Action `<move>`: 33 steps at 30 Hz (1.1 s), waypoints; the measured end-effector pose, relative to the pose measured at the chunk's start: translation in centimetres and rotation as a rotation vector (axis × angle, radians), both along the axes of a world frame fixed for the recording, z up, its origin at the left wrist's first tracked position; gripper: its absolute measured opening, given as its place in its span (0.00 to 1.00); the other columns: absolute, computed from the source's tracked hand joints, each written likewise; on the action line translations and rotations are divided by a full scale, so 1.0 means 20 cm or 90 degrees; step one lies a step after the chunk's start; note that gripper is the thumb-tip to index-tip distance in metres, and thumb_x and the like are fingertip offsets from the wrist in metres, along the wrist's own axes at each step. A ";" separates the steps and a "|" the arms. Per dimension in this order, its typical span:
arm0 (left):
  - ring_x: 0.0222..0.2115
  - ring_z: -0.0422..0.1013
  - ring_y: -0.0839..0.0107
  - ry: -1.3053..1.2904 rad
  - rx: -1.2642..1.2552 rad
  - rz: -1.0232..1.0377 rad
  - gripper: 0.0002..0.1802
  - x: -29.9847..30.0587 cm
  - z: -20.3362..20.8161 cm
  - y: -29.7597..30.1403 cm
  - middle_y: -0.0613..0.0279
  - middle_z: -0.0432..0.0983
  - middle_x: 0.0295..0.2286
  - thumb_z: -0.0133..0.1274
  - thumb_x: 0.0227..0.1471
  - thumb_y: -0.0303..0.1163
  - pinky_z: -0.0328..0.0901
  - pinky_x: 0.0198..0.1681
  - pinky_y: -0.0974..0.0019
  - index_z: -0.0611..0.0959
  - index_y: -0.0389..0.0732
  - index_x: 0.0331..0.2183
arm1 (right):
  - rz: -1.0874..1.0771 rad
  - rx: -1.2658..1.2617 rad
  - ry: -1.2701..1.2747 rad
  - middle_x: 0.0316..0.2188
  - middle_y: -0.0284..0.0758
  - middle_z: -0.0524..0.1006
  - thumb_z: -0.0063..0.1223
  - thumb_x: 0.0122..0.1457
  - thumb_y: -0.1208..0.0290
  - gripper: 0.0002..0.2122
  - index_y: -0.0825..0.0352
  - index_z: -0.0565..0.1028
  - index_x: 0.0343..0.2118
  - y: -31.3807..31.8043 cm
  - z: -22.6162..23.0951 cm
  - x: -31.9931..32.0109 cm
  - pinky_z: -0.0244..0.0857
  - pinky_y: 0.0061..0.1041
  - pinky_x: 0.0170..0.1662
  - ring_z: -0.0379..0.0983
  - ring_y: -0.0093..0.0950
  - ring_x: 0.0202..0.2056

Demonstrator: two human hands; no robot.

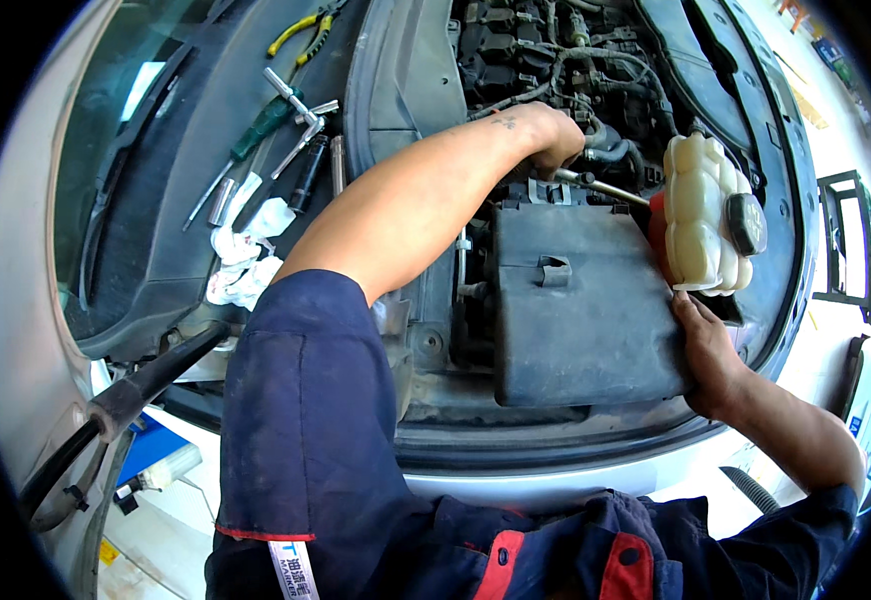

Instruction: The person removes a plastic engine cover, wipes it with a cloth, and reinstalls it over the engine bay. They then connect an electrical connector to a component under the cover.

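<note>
My left hand point(559, 138) reaches over the engine with its fingers curled down. Just below it is the head of a metal-shafted tool that looks like a ratchet wrench point(611, 191); the fingers appear closed on that end. Its shaft runs right towards a red part point(660, 235), partly hidden behind the cream coolant tank point(694, 215) with a black cap point(747, 224). My right hand point(713, 358) leans on the right edge of the black box cover point(591, 300), a finger stretched up towards the tank's underside. Its other fingers are partly hidden.
On the black cowl at left lie a green-handled screwdriver point(261, 128), a T-shaped metal wrench point(307, 122), sockets, yellow-handled pliers point(301, 35) and crumpled white tissue point(244, 270). A black strut point(146, 385) rises at lower left. Hoses point(611, 150) crowd the engine.
</note>
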State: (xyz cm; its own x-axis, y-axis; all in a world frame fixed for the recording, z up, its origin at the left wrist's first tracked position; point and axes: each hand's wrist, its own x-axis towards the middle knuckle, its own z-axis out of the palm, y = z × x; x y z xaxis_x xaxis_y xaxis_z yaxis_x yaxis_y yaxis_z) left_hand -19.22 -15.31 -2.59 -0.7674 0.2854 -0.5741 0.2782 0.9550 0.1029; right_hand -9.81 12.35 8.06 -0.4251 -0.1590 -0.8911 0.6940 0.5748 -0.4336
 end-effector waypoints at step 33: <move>0.34 0.78 0.60 0.070 -0.007 -0.013 0.17 0.01 -0.03 0.02 0.56 0.81 0.32 0.65 0.38 0.34 0.72 0.37 0.59 0.86 0.45 0.36 | 1.145 -0.446 0.655 0.65 0.48 0.51 0.50 0.57 0.46 0.28 0.48 0.64 0.59 -0.44 -0.35 -0.04 0.36 0.58 0.66 0.38 0.52 0.67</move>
